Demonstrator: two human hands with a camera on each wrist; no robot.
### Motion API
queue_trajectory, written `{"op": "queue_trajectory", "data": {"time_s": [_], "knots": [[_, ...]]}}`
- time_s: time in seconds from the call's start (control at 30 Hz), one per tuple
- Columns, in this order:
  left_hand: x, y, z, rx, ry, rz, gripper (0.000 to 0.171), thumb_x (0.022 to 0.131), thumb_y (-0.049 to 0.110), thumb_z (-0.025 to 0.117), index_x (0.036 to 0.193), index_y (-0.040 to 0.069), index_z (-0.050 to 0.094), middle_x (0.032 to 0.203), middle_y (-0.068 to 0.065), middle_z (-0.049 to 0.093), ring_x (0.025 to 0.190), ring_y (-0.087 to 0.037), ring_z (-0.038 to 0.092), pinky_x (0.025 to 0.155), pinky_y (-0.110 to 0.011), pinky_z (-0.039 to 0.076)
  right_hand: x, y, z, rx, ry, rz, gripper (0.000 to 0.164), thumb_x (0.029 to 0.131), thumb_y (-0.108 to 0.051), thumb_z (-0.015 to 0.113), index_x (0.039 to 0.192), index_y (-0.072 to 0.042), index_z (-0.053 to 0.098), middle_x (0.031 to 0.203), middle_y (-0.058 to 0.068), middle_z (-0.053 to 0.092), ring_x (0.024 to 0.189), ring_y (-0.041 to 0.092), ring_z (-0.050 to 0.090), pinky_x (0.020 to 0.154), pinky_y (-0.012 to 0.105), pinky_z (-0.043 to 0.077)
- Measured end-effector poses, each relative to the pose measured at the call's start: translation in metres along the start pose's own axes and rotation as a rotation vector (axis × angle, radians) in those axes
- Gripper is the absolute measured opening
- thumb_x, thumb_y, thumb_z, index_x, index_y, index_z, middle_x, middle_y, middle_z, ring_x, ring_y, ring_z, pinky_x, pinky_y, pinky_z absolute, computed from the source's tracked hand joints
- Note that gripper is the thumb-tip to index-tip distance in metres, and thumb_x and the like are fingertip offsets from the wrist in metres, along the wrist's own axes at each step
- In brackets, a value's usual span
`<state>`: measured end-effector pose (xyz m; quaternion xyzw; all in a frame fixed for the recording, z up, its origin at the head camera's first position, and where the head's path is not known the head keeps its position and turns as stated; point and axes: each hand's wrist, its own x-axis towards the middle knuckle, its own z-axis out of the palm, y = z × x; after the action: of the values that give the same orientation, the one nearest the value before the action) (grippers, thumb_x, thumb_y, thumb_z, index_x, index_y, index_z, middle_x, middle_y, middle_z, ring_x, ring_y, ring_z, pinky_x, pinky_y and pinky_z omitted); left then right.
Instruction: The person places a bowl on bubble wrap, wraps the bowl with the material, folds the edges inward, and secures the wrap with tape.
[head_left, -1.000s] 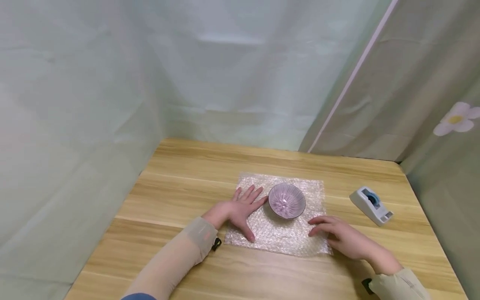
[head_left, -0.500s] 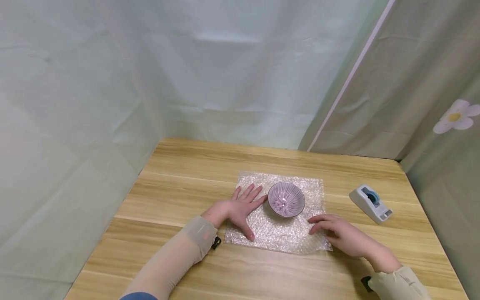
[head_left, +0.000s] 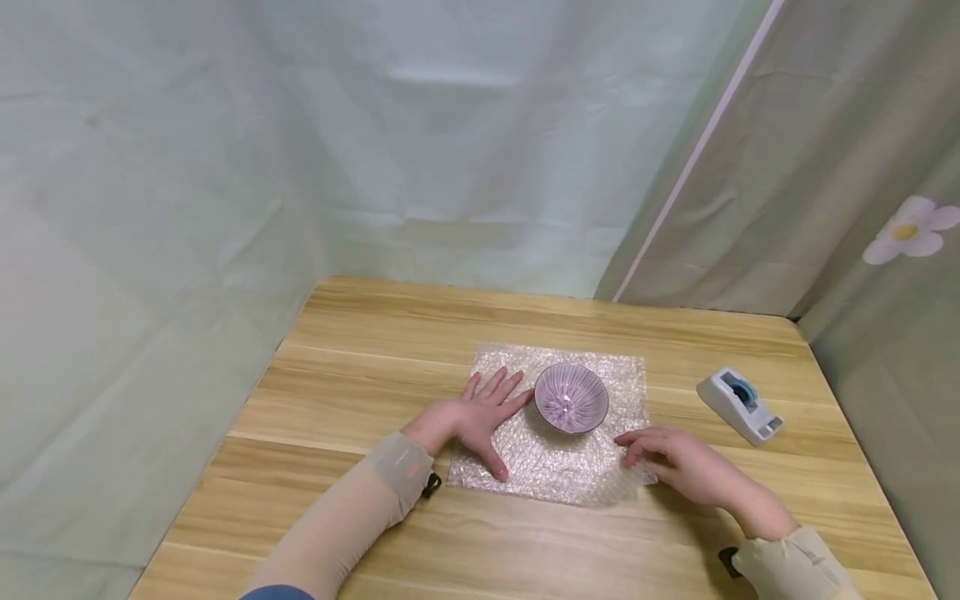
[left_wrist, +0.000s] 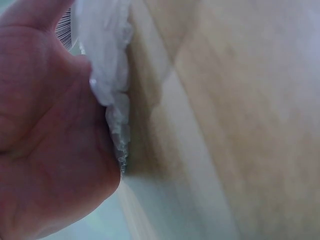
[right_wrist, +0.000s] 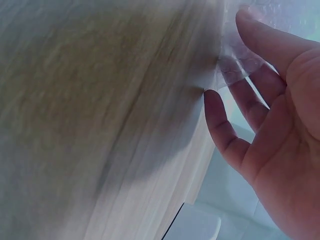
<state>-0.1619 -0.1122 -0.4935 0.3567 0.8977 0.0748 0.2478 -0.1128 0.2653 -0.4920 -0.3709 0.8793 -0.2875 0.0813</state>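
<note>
A small bowl [head_left: 572, 398] with thin purple stripes stands upright on a sheet of bubble wrap [head_left: 555, 475]. My left hand [head_left: 483, 423] lies spread on the sheet's left part, its index fingertip right at the bowl's side. In the left wrist view, the edge of the bubble wrap [left_wrist: 117, 115] shows beside the palm. At the sheet's near right corner, my right hand [head_left: 686, 467] holds the wrap between thumb and curled fingers. The right wrist view shows the clear corner of the bubble wrap [right_wrist: 237, 70] between the thumb [right_wrist: 270, 42] and the fingers behind it.
A white tape dispenser [head_left: 741, 406] with a blue-cored roll sits on the wooden table [head_left: 360, 333], right of the sheet. Pale curtains [head_left: 465, 150] hang behind the table and along both sides.
The near right corner of the bubble wrap has come up and inward with my right hand, whose fingers have curled more. My left hand and the bowl stay in place.
</note>
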Motion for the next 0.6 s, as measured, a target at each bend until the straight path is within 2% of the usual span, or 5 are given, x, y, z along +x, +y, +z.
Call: {"op": "queue_trajectory", "data": {"time_s": [0.23,0.43,0.6], "knots": [[0.001,-0.002,0.002,0.001,-0.006,-0.002,0.141,0.059,0.079,0.075,0.16,0.023,-0.006,0.163,-0.009,-0.024,0.148,-0.032,-0.023,0.115,-0.061,-0.012,0.003,0.001,-0.003,-0.042,-0.001,-0.006,0.028,0.085,-0.005,0.074,0.097,-0.03,0.073,0.122,-0.004,0.069,0.112,0.021,0.065,0.096,0.048,0.052],[0.001,-0.002,0.002,0.012,0.001,0.004,0.141,0.059,0.08,0.074,0.16,0.022,-0.005,0.163,-0.01,-0.022,0.148,-0.033,-0.022,0.116,-0.062,-0.01,0.007,0.0,-0.007,-0.074,0.055,-0.059,0.024,0.084,-0.009,0.076,0.098,-0.028,0.074,0.106,-0.015,0.071,0.099,0.008,0.067,0.087,0.037,0.056],[0.002,-0.001,0.001,0.008,0.0,0.004,0.141,0.059,0.078,0.075,0.161,0.022,-0.004,0.164,-0.011,-0.021,0.149,-0.034,-0.021,0.116,-0.062,-0.01,0.011,-0.002,-0.011,-0.082,0.12,-0.091,0.023,0.085,-0.009,0.076,0.097,-0.028,0.074,0.1,-0.019,0.068,0.093,0.004,0.065,0.082,0.031,0.056]]}}
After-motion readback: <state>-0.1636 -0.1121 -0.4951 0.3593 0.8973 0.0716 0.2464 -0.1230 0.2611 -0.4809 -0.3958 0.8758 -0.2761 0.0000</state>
